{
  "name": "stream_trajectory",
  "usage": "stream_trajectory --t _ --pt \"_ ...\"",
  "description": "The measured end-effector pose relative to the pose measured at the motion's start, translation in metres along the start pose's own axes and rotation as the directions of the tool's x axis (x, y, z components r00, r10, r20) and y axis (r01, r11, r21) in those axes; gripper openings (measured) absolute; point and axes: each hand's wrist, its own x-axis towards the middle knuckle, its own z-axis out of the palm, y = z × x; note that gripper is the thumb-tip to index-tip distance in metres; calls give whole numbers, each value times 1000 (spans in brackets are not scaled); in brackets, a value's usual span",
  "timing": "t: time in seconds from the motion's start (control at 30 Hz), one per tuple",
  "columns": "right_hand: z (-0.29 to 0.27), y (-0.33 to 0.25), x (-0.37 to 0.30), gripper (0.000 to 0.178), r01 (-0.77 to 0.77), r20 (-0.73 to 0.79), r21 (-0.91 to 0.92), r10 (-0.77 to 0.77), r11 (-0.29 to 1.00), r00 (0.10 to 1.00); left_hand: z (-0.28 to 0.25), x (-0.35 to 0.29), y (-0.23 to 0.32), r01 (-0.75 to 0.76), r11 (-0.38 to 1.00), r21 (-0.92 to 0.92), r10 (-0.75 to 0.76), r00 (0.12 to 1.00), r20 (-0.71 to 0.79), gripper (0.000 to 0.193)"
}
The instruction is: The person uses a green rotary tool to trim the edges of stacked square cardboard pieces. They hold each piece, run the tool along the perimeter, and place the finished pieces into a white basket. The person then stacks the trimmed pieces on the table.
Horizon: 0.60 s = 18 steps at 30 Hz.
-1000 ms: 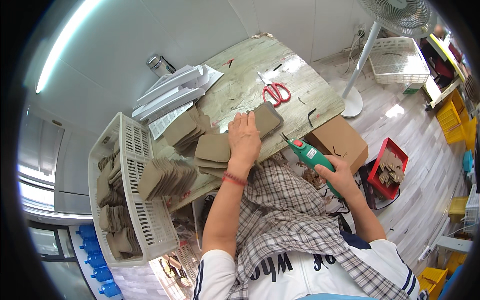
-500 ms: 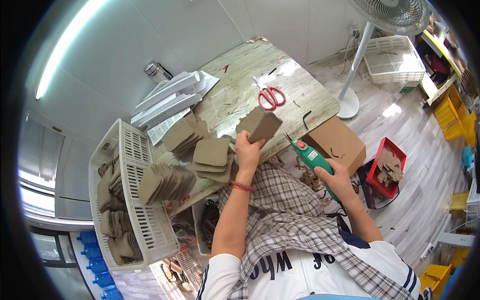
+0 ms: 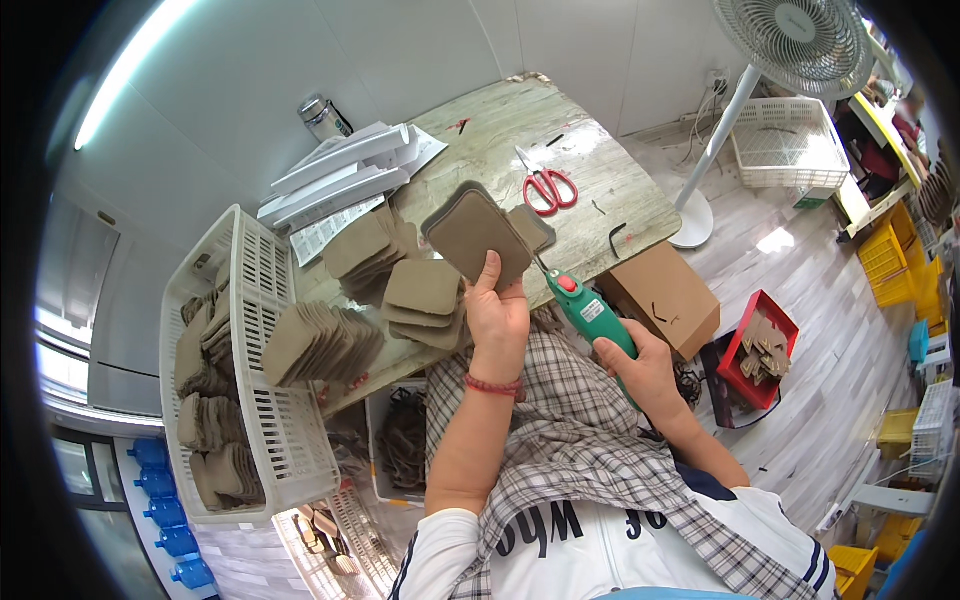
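My left hand [image 3: 498,318] grips a taupe, rounded-square pad [image 3: 474,232], thumb on its face and fingers behind. A smaller flap of the same colour sticks out at its right; I cannot tell whether it is a second piece. Closed around a green handheld electric tool [image 3: 592,312] with a red button is my right hand [image 3: 645,368]. The tool's thin metal tip points up toward the pad's right side, close to it; contact is unclear. Left of my left hand lie a small pad pile [image 3: 422,290], a fanned row of pads [image 3: 318,345] and another stack [image 3: 362,245].
Red-handled scissors [image 3: 550,190] and dark scraps lie on the worn table [image 3: 470,130]. Papers [image 3: 340,175] and a metal flask [image 3: 325,117] sit at its back left. A white crate [image 3: 285,420] holds more pads. A cardboard box [image 3: 660,300], red tray [image 3: 785,310] and fan [image 3: 795,35] stand right.
My left hand has turned the pad so its broad face shows and moved it slightly left. My right hand has brought the green tool left, nearer the pad.
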Motion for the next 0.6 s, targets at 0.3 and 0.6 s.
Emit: stream_trajectory --t 0.3,0.6 --pt "6 -10 0 38 8 3 27 -8 1000 1000 -2 -7 -5 7 999 33 -6 999 -31 43" --pt "3 -10 4 40 8 -17 -2 -8 1000 1000 -4 -20 -11 41 993 109 -42 999 2 43"
